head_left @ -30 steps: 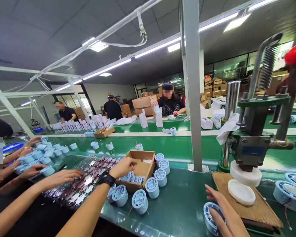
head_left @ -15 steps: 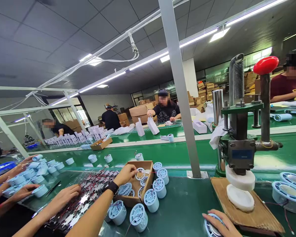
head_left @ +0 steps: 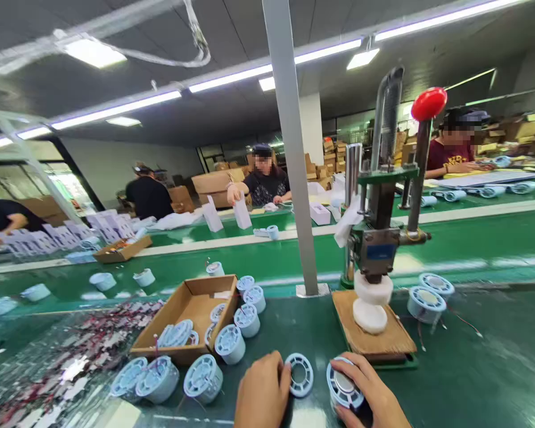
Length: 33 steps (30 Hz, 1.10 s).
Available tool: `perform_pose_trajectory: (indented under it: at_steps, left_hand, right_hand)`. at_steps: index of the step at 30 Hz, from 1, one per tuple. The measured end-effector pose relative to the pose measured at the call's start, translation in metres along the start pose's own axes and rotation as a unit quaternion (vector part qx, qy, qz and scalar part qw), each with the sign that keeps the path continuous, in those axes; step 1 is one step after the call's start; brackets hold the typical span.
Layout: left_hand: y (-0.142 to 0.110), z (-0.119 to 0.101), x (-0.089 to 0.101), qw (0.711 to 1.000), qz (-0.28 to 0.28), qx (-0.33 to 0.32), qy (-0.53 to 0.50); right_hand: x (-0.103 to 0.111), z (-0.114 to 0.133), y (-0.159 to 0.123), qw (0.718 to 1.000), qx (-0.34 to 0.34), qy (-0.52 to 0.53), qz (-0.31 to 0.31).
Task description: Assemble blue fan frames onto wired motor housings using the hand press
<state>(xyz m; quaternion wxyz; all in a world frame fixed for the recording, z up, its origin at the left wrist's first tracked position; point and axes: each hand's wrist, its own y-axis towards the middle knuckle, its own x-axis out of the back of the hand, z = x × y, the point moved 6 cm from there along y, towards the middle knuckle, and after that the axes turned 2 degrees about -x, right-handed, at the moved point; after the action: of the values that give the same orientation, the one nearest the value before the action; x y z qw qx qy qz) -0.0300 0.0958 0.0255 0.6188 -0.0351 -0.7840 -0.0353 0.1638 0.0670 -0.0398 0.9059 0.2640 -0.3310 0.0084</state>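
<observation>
Between the thumb and fingers of my left hand (head_left: 263, 389) is a light-blue spoked ring (head_left: 299, 375), held by its left edge just above the green bench. Close by on the right, my right hand (head_left: 372, 395) is wrapped round a light-blue round housing (head_left: 344, 380) with a silver disc in its middle. The ring and the housing are apart. Left of my hands stands a cardboard box (head_left: 182, 355) with more blue rings inside. Several blue cylindrical housings (head_left: 230, 345) line its right and front sides.
A hand press (head_left: 378, 246) with a red knob (head_left: 429, 104) stands behind my right hand on a cardboard-topped base. Two blue housings (head_left: 427, 304) with wires sit right of it. Metal pieces with red wires (head_left: 84, 356) lie left. A grey post (head_left: 294, 178) rises from the bench.
My left hand has come out of the cardboard box with a blue ring and moved right, near my right hand. The view has swung right. My right hand still grips the housing.
</observation>
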Motion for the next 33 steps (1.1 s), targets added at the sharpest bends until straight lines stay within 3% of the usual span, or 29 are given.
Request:
perform_pose_trajectory:
  at_steps: [5,7,11,14,18,20,27,33]
  left_hand:
    - [0.0,0.002,-0.005,0.996,-0.061,-0.062,-0.033]
    - [-0.003,0.003,-0.012,0.991,-0.058,-0.1,-0.062]
    - [-0.007,0.0,-0.02,0.98,-0.068,-0.063,-0.176]
    - [-0.012,-0.028,-0.017,0.948,-0.058,-0.092,-0.299]
    - [-0.018,-0.076,-0.012,0.927,-0.03,-0.214,-0.306]
    - [-0.017,-0.083,-0.013,0.931,-0.033,-0.207,-0.298]
    - [-0.017,-0.074,-0.023,0.923,-0.095,-0.133,-0.349]
    - [-0.022,-0.075,-0.046,0.922,-0.13,-0.111,-0.348]
  right_hand:
    - [0.018,0.007,-0.014,0.998,0.009,-0.047,-0.037]
    - [0.018,0.01,-0.016,0.997,0.014,-0.048,-0.058]
    - [0.017,0.012,-0.015,0.995,-0.027,-0.021,-0.098]
    - [0.018,0.015,-0.012,0.994,-0.037,0.011,-0.101]
    - [0.022,0.016,-0.01,0.994,-0.022,0.039,-0.099]
    - [0.021,0.014,-0.011,0.994,-0.033,0.039,-0.097]
    - [0.014,0.006,-0.012,0.99,-0.066,0.084,-0.094]
    - [0.009,0.003,-0.013,0.982,-0.097,0.116,-0.111]
